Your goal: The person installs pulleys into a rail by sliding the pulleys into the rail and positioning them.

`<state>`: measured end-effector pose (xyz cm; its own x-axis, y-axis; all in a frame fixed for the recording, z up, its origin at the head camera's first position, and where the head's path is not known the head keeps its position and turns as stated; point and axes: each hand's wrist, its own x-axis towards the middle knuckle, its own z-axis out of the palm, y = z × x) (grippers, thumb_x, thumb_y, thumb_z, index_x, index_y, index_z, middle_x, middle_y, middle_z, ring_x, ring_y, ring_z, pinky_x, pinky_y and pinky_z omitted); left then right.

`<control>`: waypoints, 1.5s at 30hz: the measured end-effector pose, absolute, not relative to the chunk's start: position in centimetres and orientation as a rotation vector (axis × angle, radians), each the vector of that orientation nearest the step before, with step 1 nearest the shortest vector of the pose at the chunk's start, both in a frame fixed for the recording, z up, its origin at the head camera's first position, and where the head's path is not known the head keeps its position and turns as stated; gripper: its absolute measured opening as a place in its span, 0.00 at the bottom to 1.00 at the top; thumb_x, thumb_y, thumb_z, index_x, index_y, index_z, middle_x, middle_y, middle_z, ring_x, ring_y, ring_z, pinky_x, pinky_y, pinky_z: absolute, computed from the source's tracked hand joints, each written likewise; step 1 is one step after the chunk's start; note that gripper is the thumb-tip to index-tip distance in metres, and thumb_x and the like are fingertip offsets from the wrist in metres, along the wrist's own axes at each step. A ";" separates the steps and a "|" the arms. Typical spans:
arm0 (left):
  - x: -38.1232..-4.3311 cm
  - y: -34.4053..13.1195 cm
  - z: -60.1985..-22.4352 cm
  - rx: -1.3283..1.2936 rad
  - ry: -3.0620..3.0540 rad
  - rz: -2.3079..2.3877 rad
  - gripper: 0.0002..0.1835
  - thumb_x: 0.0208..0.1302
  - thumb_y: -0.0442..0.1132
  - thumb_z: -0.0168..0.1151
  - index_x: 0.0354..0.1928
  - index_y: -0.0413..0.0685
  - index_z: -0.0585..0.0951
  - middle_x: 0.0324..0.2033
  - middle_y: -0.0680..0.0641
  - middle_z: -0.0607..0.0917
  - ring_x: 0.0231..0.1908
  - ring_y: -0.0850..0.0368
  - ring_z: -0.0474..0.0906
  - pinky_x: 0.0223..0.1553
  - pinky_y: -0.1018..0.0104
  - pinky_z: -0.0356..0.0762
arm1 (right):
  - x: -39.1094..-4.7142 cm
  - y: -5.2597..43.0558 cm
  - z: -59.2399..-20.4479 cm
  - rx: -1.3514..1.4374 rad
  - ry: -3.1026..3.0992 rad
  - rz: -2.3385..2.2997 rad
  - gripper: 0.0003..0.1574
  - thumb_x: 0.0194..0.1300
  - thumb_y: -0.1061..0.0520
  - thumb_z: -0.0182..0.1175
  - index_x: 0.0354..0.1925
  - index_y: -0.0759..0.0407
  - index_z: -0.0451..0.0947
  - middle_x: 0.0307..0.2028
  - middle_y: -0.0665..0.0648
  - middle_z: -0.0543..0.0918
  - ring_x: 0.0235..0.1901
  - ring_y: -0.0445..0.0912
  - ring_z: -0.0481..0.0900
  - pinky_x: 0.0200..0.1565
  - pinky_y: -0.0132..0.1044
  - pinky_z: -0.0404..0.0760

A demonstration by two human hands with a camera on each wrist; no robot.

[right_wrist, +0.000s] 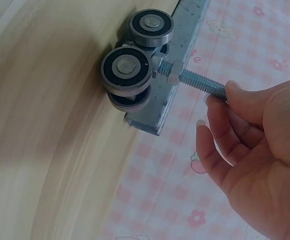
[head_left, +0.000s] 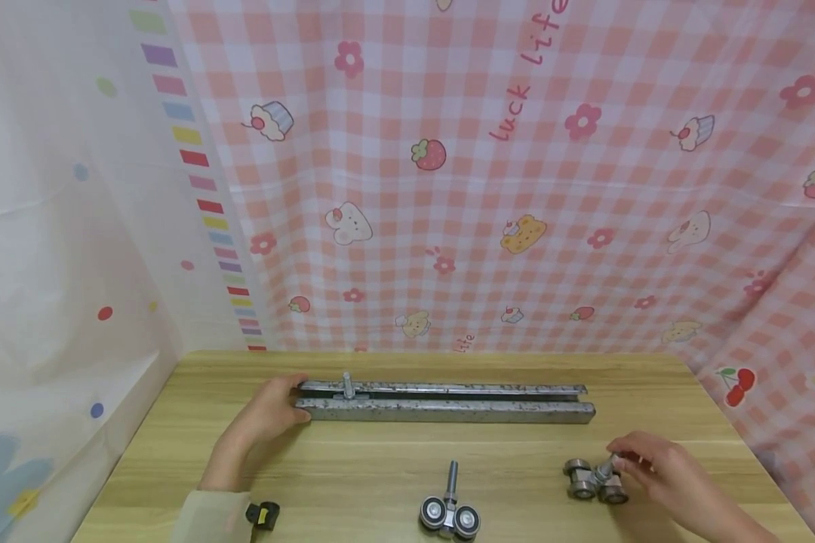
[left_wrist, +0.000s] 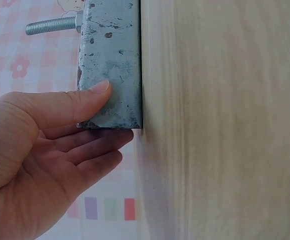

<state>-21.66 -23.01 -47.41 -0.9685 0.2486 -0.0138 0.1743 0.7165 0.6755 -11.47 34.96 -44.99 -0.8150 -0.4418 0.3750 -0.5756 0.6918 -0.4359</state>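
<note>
A slotted metal track [head_left: 448, 412], grey and speckled with worn patches, lies lengthwise toward the back of the wooden table. At its left end my left hand [head_left: 263, 416] grips it, the thumb [left_wrist: 97, 93] on the near side wall and the fingers round the end. Just right of that hand, a threaded bolt [head_left: 348, 385] sticks up through the slot. My right hand [head_left: 668, 475] pinches the upper end of the bolt [right_wrist: 200, 82] on a wheeled roller trolley [head_left: 584, 483]. This trolley is in front of the track's right end, its bolt tilted toward the hand.
A second roller trolley [head_left: 450, 519] rests on the table [head_left: 353, 467] at front centre, bolt pointing away. Beside the left sleeve [head_left: 213, 516] lies a small black and yellow item [head_left: 263, 516]. A pink checked cloth [head_left: 475, 196] hangs behind the table.
</note>
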 end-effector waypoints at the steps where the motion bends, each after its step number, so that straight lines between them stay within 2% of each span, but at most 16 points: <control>1: -21.7 -23.0 -47.4 0.351 2.813 1.091 0.32 0.56 0.24 0.73 0.64 0.23 0.75 0.55 0.30 0.84 0.57 0.37 0.81 0.62 0.40 0.78 | -11.6 35.0 -45.1 0.825 -2.641 0.787 0.20 0.54 0.78 0.71 0.39 0.58 0.85 0.33 0.47 0.86 0.30 0.31 0.77 0.24 0.27 0.76; 10: -21.7 -23.0 -47.6 0.358 2.806 1.088 0.33 0.57 0.23 0.73 0.65 0.22 0.74 0.57 0.28 0.83 0.58 0.35 0.80 0.62 0.40 0.78 | -12.2 35.9 -45.4 0.870 -2.543 0.697 0.28 0.43 0.84 0.71 0.38 0.59 0.85 0.33 0.51 0.86 0.33 0.32 0.80 0.27 0.21 0.76; 18: -21.7 -22.9 -47.8 0.354 2.808 1.081 0.33 0.57 0.23 0.73 0.65 0.22 0.74 0.56 0.29 0.83 0.58 0.37 0.81 0.61 0.41 0.79 | -13.1 37.2 -45.9 0.872 -2.453 0.632 0.32 0.35 0.86 0.72 0.37 0.61 0.85 0.34 0.51 0.86 0.35 0.33 0.81 0.34 0.15 0.76; 25: -21.6 -23.0 -47.4 0.332 2.784 1.107 0.33 0.58 0.24 0.73 0.66 0.23 0.73 0.57 0.29 0.82 0.58 0.37 0.80 0.60 0.42 0.80 | -13.2 38.0 -45.6 0.763 -2.519 0.668 0.28 0.42 0.84 0.72 0.38 0.61 0.85 0.33 0.51 0.86 0.32 0.30 0.78 0.30 0.19 0.75; 32: -21.6 -23.1 -47.5 0.347 2.800 1.091 0.32 0.58 0.24 0.73 0.65 0.23 0.74 0.57 0.30 0.83 0.58 0.37 0.80 0.60 0.42 0.80 | -13.0 38.0 -45.4 0.602 -2.637 0.762 0.14 0.54 0.72 0.75 0.39 0.61 0.86 0.31 0.50 0.86 0.28 0.30 0.76 0.26 0.27 0.77; 35: -21.6 -23.1 -47.6 0.350 2.801 1.087 0.32 0.58 0.24 0.73 0.65 0.23 0.75 0.57 0.30 0.83 0.58 0.37 0.80 0.60 0.42 0.80 | -13.1 38.0 -45.5 0.543 -2.653 0.774 0.15 0.54 0.73 0.75 0.39 0.61 0.87 0.30 0.48 0.87 0.27 0.31 0.76 0.25 0.28 0.78; 40: -21.7 -23.0 -47.4 0.347 2.788 1.095 0.33 0.59 0.24 0.73 0.66 0.23 0.73 0.58 0.29 0.82 0.59 0.36 0.80 0.60 0.42 0.80 | -13.3 38.3 -45.7 0.473 -2.616 0.777 0.16 0.50 0.74 0.76 0.37 0.61 0.87 0.29 0.46 0.87 0.27 0.31 0.77 0.28 0.22 0.76; 45: -21.7 -23.0 -47.4 0.346 2.781 1.103 0.34 0.59 0.24 0.73 0.67 0.23 0.73 0.58 0.29 0.82 0.59 0.35 0.80 0.59 0.42 0.81 | -13.3 39.1 -45.8 0.344 -2.636 0.774 0.13 0.53 0.72 0.76 0.37 0.63 0.88 0.28 0.46 0.87 0.27 0.30 0.77 0.29 0.20 0.75</control>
<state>-21.66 -23.00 -47.36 -0.9653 0.2586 -0.0357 0.1638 0.7065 0.6885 -13.34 39.13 -45.80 -0.9015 -0.1265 0.4139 -0.3303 0.8192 -0.4689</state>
